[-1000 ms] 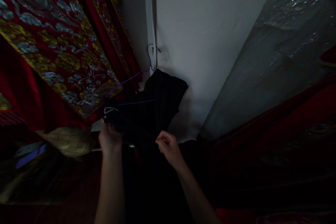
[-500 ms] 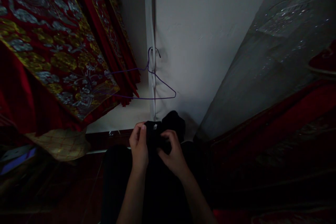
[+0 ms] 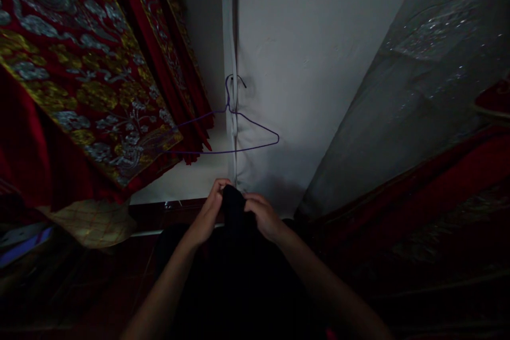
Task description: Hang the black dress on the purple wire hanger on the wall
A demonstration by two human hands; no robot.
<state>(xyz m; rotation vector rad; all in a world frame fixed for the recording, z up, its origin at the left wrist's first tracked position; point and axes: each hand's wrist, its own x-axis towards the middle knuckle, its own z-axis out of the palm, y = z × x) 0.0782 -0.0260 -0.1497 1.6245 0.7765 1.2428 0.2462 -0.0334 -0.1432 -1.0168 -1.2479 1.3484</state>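
Observation:
A black cloth garment [image 3: 233,207], too dark to tell its kind, is bunched between my two hands. My left hand [image 3: 210,211] pinches its left edge, fingers curled at the top. My right hand [image 3: 263,215] grips the right edge, thumb and fingers closed on the fabric. Below the hands, the dark cloth merges with dark clothing, so its lower end cannot be made out. Just beyond, a purple wire hanger [image 3: 255,147] hangs with nothing on its right arm; its left end reaches the red embroidered cloth.
Red cloth with gold and silver embroidery [image 3: 99,90] hangs at the left. The hanger's hook sits on a pale vertical strip [image 3: 229,21] against the white wall [image 3: 311,53]. Sheer glittery fabric [image 3: 382,90] slants down the right. A checked cloth [image 3: 91,223] hangs low at left.
My hands have shifted on the black garment, and the right one now grips its edge. A white mark on it is out of sight. The hanger has swung slightly.

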